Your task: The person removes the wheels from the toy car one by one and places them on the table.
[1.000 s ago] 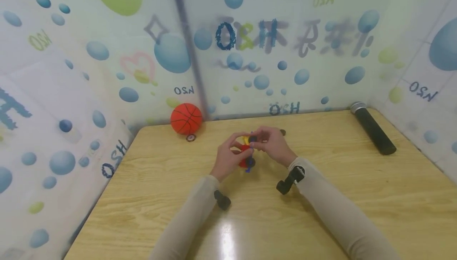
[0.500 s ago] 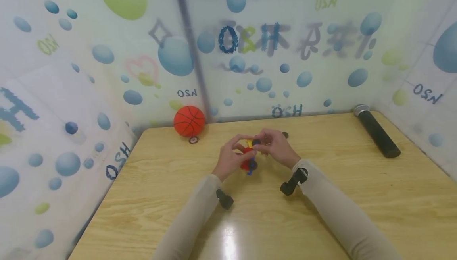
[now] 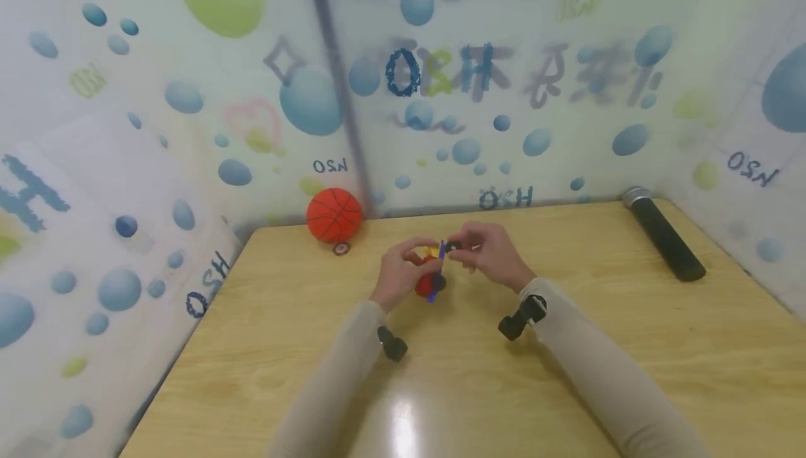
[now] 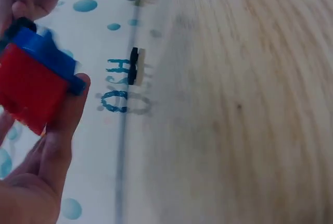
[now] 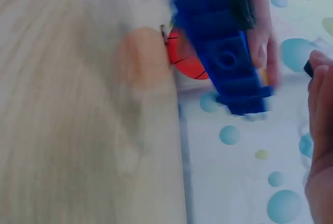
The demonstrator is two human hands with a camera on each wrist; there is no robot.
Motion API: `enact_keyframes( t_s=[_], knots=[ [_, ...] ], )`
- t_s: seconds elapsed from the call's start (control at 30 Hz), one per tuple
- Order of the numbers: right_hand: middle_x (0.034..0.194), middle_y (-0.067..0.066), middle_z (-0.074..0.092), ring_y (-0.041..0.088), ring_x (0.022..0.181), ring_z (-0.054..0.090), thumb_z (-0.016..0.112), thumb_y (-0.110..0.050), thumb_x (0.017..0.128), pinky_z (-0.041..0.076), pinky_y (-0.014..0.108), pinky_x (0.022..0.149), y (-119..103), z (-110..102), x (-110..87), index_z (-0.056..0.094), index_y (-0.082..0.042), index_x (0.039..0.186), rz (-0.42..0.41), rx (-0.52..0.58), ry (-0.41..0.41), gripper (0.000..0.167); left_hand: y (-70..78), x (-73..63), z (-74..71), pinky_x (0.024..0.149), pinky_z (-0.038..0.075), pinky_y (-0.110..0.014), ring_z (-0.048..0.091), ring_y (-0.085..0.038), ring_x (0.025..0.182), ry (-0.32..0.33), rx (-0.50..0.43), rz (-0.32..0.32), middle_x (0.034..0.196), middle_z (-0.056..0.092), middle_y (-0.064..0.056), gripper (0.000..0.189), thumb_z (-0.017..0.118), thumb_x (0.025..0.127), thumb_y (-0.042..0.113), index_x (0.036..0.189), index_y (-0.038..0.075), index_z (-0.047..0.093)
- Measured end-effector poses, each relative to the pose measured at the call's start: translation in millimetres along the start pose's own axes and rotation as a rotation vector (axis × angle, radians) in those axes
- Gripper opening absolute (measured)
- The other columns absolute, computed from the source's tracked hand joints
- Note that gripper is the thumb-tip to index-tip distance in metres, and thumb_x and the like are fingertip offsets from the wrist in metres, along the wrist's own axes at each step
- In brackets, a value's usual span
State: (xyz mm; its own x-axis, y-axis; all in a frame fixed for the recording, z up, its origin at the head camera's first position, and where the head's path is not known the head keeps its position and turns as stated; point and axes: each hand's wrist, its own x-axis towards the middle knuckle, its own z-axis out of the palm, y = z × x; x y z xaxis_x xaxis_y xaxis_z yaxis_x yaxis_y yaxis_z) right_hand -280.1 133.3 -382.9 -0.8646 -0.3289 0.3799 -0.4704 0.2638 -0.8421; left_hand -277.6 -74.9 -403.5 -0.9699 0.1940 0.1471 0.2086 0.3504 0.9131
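Observation:
My left hand (image 3: pixel 399 275) grips a small toy vehicle with a red body (image 3: pixel 425 285), a yellow part (image 3: pixel 431 252) and a blue base (image 5: pixel 223 52). The toy is held up on its end above the table, its blue underside turned towards my right hand (image 3: pixel 490 254). A black wheel (image 3: pixel 439 282) sits at the lower part of the base. Between right thumb and fingers I pinch another small black wheel (image 3: pixel 453 247), a short gap away from the upper end of the base. In the right wrist view only a black edge of it shows.
A red toy basketball (image 3: pixel 334 215) stands at the back left, with a small round wheel-like piece (image 3: pixel 341 249) in front. A black microphone (image 3: pixel 664 234) lies at the right back. The left wrist view shows small black pieces (image 4: pixel 133 66) near the wall-side edge of the wooden table (image 3: pixel 567 367).
My right hand has drawn slightly right with the wheel, which overlapped the toy before and now stands apart from it. The toy has turned, so its blue base appears more edge-on.

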Motion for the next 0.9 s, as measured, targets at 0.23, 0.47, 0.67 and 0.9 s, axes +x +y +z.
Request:
enact_keyframes(
  t_s=[0.23, 0.47, 0.67, 0.9],
  knots=[
    [0.082, 0.012, 0.070, 0.026, 0.069, 0.068, 0.076, -0.013, 0.089, 0.059, 0.034, 0.062, 2, -10, 5.9, 0.071, -0.007, 0.116, 0.008, 0.058, 0.002, 0.029, 2.3, -4.1, -15.5, 0.070, 0.061, -0.032, 0.071, -0.023, 0.088, -0.031, -0.026, 0.041, 0.102, 0.072, -0.016, 0.043, 0.077, 0.089, 0.028, 0.131, 0.030, 0.064],
    [0.086, 0.015, 0.072, 0.027, 0.070, 0.070, 0.076, -0.015, 0.089, 0.060, 0.044, 0.065, 18, -33, -5.9, 0.070, -0.010, 0.119, 0.063, -0.050, -0.029, 0.031, -5.1, -5.4, -19.7, 0.094, 0.060, -0.038, 0.069, -0.021, 0.102, -0.050, -0.104, 0.053, 0.114, 0.070, -0.015, 0.047, 0.074, 0.092, 0.024, 0.137, 0.021, 0.061],
    [0.094, 0.020, 0.073, 0.023, 0.073, 0.071, 0.077, -0.015, 0.089, 0.061, 0.039, 0.065, 34, -58, -15.0, 0.069, -0.005, 0.121, 0.154, -0.150, -0.028, 0.035, -3.7, -5.0, -24.5, 0.098, 0.058, -0.042, 0.068, -0.029, 0.110, -0.030, -0.128, 0.059, 0.119, 0.065, -0.015, 0.047, 0.073, 0.093, 0.019, 0.137, 0.021, 0.061],
    [0.099, 0.021, 0.075, 0.024, 0.072, 0.071, 0.076, -0.011, 0.088, 0.060, 0.034, 0.063, 53, -81, -21.3, 0.068, -0.002, 0.122, 0.244, -0.250, -0.039, 0.036, -7.6, -7.0, -24.7, 0.097, 0.058, -0.044, 0.073, -0.028, 0.102, -0.028, -0.141, 0.005, 0.123, 0.061, -0.012, 0.046, 0.073, 0.092, 0.015, 0.136, 0.027, 0.062]
  ],
)
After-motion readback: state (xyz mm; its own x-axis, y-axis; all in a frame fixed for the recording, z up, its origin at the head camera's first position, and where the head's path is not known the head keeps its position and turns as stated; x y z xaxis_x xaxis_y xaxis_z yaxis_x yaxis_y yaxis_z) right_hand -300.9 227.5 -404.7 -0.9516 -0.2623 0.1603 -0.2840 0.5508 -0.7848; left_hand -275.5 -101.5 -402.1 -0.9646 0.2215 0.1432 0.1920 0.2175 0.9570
